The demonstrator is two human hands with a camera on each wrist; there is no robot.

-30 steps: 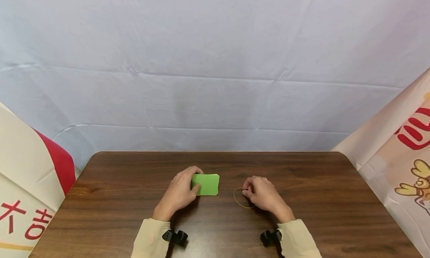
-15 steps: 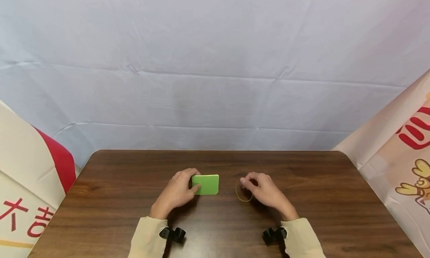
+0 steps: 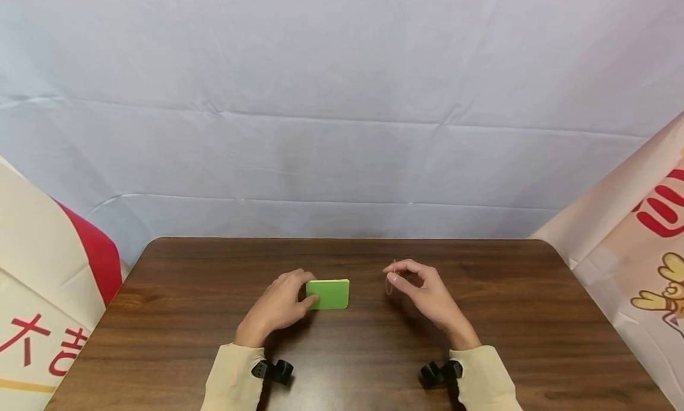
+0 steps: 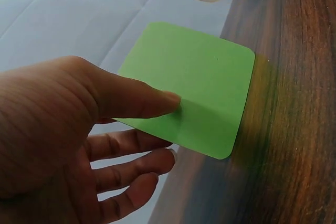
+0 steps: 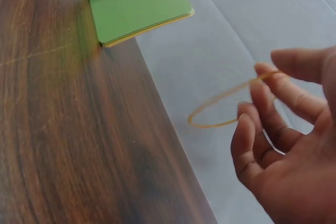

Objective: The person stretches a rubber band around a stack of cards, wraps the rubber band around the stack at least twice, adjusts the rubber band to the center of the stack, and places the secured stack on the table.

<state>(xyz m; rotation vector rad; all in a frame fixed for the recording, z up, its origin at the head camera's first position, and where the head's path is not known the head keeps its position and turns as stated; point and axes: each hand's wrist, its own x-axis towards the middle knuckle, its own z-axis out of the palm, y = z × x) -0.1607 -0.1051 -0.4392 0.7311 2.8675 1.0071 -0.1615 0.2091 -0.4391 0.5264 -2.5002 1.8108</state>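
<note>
My left hand (image 3: 278, 307) grips a thin stack of green cards (image 3: 332, 294) by its left side. The thumb lies flat on the green face, with the other fingers behind, as the left wrist view shows. Yellowish layers show along the stack's edge in the right wrist view. To the right, my right hand (image 3: 427, 289) holds a thin tan rubber band (image 5: 212, 126) between the thumb and curled fingertips. The band's loop hangs slack toward the stack, apart from it.
Both hands are over a dark brown wooden table (image 3: 342, 363). A pale cloth (image 3: 342, 102) hangs behind its far edge, and printed banners (image 3: 662, 268) flank it. A black camera strap (image 3: 274, 371) sits on each wrist, below cream sleeves.
My right hand has moved up and turned, fingers spreading somewhat, and the band now shows as a narrow loop. The stack in my left hand has tilted slightly, showing its top edge more.
</note>
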